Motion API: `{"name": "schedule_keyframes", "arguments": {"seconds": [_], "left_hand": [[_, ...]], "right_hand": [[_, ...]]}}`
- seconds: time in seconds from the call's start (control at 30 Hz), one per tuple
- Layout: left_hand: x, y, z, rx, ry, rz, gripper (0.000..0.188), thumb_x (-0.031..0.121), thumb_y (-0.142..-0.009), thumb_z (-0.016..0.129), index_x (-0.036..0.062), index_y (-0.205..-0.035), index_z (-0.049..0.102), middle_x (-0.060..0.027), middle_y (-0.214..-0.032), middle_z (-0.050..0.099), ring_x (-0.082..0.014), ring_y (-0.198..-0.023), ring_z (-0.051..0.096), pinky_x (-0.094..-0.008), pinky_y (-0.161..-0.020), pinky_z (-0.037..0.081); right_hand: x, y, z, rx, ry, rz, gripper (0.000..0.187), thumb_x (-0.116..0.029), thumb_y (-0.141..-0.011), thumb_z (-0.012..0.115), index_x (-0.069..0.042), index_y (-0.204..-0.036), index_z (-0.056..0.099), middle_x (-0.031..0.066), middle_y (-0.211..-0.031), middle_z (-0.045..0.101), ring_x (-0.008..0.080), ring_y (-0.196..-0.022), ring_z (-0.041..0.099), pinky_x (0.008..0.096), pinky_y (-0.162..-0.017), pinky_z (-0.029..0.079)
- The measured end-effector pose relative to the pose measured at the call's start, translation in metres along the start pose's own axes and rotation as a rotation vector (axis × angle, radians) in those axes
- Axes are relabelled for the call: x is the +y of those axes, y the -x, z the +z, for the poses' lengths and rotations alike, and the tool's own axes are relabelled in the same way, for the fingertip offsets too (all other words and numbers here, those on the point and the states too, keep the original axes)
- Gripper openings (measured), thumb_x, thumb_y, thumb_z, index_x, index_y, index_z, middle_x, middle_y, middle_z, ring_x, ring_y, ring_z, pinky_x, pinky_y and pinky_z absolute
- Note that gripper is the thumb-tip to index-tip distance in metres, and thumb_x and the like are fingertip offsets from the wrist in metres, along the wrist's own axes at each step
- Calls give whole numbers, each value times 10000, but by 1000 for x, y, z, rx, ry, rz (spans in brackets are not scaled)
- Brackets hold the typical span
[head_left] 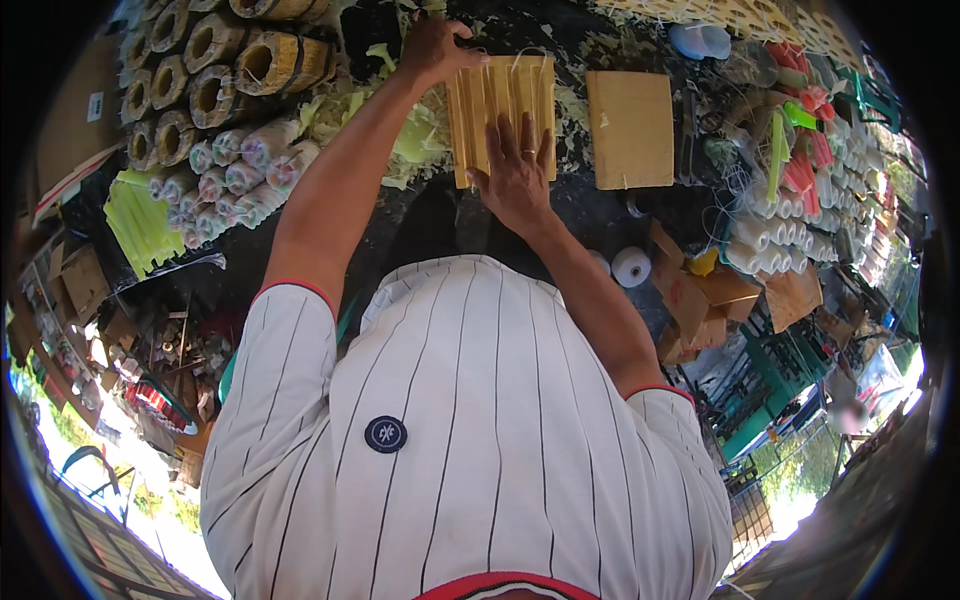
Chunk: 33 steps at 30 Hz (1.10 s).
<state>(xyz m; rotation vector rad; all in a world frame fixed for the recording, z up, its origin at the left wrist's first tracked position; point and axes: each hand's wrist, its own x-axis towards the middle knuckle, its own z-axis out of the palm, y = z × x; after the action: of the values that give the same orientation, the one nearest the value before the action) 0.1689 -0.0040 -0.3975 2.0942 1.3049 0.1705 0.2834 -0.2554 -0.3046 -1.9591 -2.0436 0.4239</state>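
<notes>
A yellowish grooved board (472, 130), marked by long parallel channels, lies on the dark work surface in front of me. My right hand (518, 180) rests flat on its lower right part, fingers stretched and spread. At the board's far left corner is my left hand (436, 52), its thumb close to the edge and a gap showing between thumb and forefinger; its other fingers are partly hidden. Thin white string (530, 52) loops over the board's far edge. To the right lies a flat yellowish board (631, 130) with a plain face, apart from both hands.
Pale green shavings (420, 135) lie left of the grooved board. Hollow brown tubes (285, 62) and wrapped bundles (265, 145) are stacked at left. At right are white rolls (765, 235), a blue bowl-like thing (700, 40), cardboard boxes (705, 295) and a white spool (630, 267).
</notes>
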Motion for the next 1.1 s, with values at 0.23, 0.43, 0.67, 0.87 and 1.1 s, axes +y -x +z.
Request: {"name": "schedule_keyframes", "arguments": {"seconds": [0.23, 0.43, 0.67, 0.87, 1.1], "left_hand": [[-1, -5, -3, 106, -108, 126, 738, 574, -775, 909, 72, -1289, 741, -192, -1035, 789, -334, -999, 773, -469, -985, 596], [-27, 13, -22, 191, -315, 157, 678, 578, -790, 899, 124, -1273, 757, -235, -1376, 687, -368, -1350, 608, -482, -1204, 439], [-24, 16, -31, 124, -187, 136, 608, 552, -817, 891, 130, -1238, 771, -223, -1438, 626, -393, -1351, 584, -532, -1155, 481], [-8, 39, -35, 169, -89, 53, 579, 465, -864, 885, 40, -1236, 758, -211, -1221, 719, -373, -1196, 681, -534, -1011, 568], [12, 99, -27, 318, -212, 26, 504, 363, -866, 889, 74, -1254, 743, -179, -1236, 666, -386, -1206, 582, -526, -1046, 464]], "right_hand": [[-7, 39, 13, -59, -150, -34, 758, -374, -913, 801, -33, -1526, 514, 245, -1626, 418, 516, -1581, 255, 785, -1222, 159], [0, 70, 16, -58, -134, -6, 739, -347, -908, 809, -23, -1510, 530, 226, -1636, 416, 509, -1601, 215, 789, -1227, 140], [0, 72, 20, -121, -99, -12, 757, -322, -884, 822, -25, -1516, 530, 181, -1645, 426, 504, -1603, 214, 798, -1226, 134], [10, 66, -13, 4, -141, -33, 634, -280, -932, 785, -29, -1474, 572, 235, -1534, 541, 490, -1514, 400, 709, -1216, 281], [216, -65, -162, 238, 336, 433, 419, -341, -909, 797, -63, -1212, 716, 186, -1179, 727, 398, -1111, 689, 543, -918, 543]]}}
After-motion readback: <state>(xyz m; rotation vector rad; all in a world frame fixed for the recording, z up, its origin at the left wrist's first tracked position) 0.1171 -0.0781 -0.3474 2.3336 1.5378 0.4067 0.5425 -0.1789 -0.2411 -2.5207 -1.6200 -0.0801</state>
